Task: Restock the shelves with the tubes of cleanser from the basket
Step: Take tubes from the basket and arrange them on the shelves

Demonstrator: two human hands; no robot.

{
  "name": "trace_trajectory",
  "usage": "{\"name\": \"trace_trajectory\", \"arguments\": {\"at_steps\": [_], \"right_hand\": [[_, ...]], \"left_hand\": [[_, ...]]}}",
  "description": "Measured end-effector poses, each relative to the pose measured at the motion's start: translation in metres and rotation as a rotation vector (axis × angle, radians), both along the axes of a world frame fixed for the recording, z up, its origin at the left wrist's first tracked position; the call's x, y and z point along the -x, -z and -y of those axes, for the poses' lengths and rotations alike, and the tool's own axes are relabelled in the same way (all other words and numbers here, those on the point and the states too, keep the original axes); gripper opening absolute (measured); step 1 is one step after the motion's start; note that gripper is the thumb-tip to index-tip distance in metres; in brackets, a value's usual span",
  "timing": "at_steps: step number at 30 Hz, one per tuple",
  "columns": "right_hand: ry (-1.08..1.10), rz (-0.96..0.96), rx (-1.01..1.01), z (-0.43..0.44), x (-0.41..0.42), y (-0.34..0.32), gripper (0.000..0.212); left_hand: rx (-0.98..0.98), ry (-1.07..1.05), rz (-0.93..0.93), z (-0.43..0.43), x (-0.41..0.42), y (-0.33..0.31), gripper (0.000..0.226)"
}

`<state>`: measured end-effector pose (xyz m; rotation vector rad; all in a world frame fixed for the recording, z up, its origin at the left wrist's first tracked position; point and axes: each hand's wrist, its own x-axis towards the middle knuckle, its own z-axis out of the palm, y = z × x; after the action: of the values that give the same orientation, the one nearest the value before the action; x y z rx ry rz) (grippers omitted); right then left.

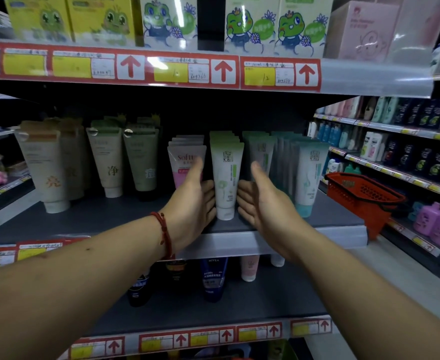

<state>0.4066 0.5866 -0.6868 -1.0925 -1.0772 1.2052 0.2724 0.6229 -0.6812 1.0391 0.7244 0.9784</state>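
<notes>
Forearms [57, 281] reach in, left hand [195, 196] and right hand [264, 203] flat, unclenched, flanking the green-white tube [226, 175], squaring it up I'd guess; next grab needs the basket [364, 193].

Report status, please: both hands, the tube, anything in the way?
Both open: left hand, right hand, flanking white-green tube. Tube upright at shelf front, pink tubes beside it. Nothing blocking; red basket off to right.

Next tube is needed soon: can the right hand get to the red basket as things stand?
Probably yes. The right hand is open, and the red basket sits off the shelf end to its right; the space before the shelf looks free.
</notes>
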Motion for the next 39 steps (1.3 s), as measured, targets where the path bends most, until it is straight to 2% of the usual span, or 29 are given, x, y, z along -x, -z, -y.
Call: {"name": "trace_trajectory", "arguments": {"at_steps": [8, 10, 13, 14, 22, 26, 28, 34, 39], "right_hand": [[0.032, 0.04, -0.002, -0.016, -0.004, -0.002, 0.077], [0.013, 0.049, -0.018, -0.02, -0.004, -0.001, 0.07], [0.022, 0.063, -0.018, -0.023, -0.001, -0.001, 0.041], [0.034, 0.073, -0.018, -0.024, -0.001, -0.001, 0.04], [0.053, 0.102, -0.012, -0.019, 0.0, -0.003, 0.041], [0.045, 0.053, 0.009, -0.008, -0.004, -0.006, 0.076], [0.038, 0.049, 0.027, -0.003, -0.006, -0.005, 0.081], [0.039, 0.114, 0.047, 0.004, -0.002, -0.005, 0.071], [0.076, 0.095, 0.03, -0.001, 0.001, -0.004, 0.067]], "left_hand": [[-0.035, -0.039, 0.024, -0.015, -0.001, 0.002, 0.085], [-0.056, -0.021, 0.013, -0.018, -0.004, 0.005, 0.083], [-0.072, -0.025, -0.001, -0.018, -0.007, 0.005, 0.076], [-0.07, -0.026, -0.003, -0.019, -0.007, 0.005, 0.075], [-0.054, -0.033, -0.044, -0.016, -0.004, 0.002, 0.084], [-0.02, -0.094, -0.086, -0.004, -0.003, -0.001, 0.087], [0.003, -0.077, -0.107, 0.003, -0.001, 0.0, 0.089], [0.029, -0.022, -0.113, 0.007, 0.001, 0.0, 0.091], [0.036, -0.013, -0.095, 0.008, -0.003, -0.003, 0.09]]}}
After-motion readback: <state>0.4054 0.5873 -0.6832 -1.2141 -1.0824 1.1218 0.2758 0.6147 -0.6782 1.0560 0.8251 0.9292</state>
